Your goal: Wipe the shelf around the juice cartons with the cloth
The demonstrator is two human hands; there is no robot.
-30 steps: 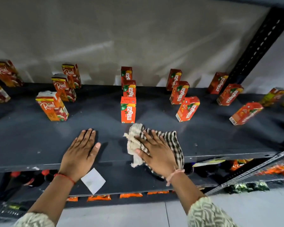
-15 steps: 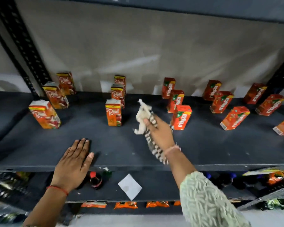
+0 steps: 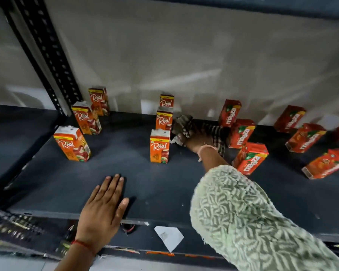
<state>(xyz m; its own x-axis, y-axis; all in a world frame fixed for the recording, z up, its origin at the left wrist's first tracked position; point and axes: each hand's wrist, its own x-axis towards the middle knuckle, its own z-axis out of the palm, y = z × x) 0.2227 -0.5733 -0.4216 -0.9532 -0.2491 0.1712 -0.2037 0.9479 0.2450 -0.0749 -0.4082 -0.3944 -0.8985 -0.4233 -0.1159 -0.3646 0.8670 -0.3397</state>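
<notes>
1. Deep on the dark shelf (image 3: 145, 184), between two rows of juice cartons, the right hand (image 3: 196, 140) was closed around a bunched checked cloth (image 3: 186, 124) and pressed it down near the back wall (image 3: 184, 55).
2. To the left of the cloth stood a row of three orange "Real" cartons (image 3: 159, 146) running front to back; the cloth lay just beside the middle one, and whether it touched could not be told.
3. To the right stood a row of red "Maaza" cartons (image 3: 250, 158), close to the cloth's trailing striped end and to the patterned sleeve (image 3: 243, 212).
4. The left hand (image 3: 104, 204) lay flat and open on the front edge of the shelf, holding nothing, apparently as a brace for the long reach.
5. Further "Real" cartons (image 3: 72, 143) stood well apart to the left, and more "Maaza" cartons (image 3: 305, 136) to the right, some of them leaning.
6. My judgement: the wipe had reached the lane's far end, and most of the shelf looked not yet covered.
7. To do this step well, the cloth should stay flat against the surface and be drawn straight toward the front, keeping to the middle of the lane.
8. The cartons looked light and likely to tip, so the elbow and sleeve should pass clear of the red row.
</notes>
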